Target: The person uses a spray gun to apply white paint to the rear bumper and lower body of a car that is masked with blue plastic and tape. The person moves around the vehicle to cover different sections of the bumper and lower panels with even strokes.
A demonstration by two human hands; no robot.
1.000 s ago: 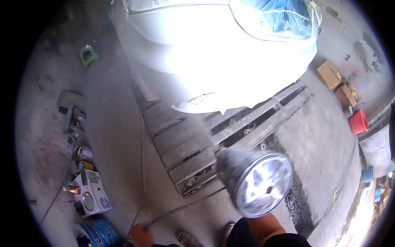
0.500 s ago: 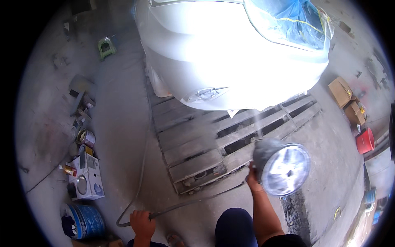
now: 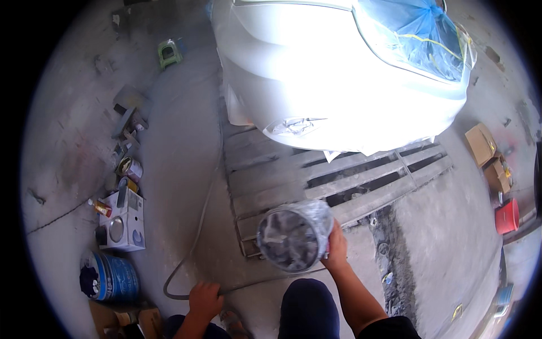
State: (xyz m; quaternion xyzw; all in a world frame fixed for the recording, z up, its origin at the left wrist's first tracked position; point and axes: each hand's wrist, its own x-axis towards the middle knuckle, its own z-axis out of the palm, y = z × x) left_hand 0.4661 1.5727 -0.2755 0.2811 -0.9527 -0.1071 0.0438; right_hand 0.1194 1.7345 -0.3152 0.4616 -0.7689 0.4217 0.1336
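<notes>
My right hand (image 3: 336, 247) is closed round the handle of a paint spray gun, whose large round paint cup (image 3: 289, 239) faces up at me. The cup looks wrapped in clear film, and it hides most of the gun body. At the lower left, my left hand (image 3: 205, 301) is closed round a dark air hose (image 3: 176, 295), which runs on toward the gun. Beyond the gun stands a white car body (image 3: 339, 85), its bumper toward me. Blue plastic sheeting (image 3: 432, 45) covers its glass, and a masked lamp area (image 3: 295, 126) shows low on its corner.
Slatted floor grating (image 3: 265, 181) lies under the car. On the left are a white box (image 3: 130, 226), a blue bucket (image 3: 119, 277), several cans and a green stool (image 3: 169, 54). Cardboard boxes (image 3: 481, 145) and a red bucket (image 3: 507, 216) stand on the right.
My right hand has swung the spray gun left and nearer to me, and its cup has turned. The pale spray near the bumper no longer shows. My left hand keeps hold of the hose.
</notes>
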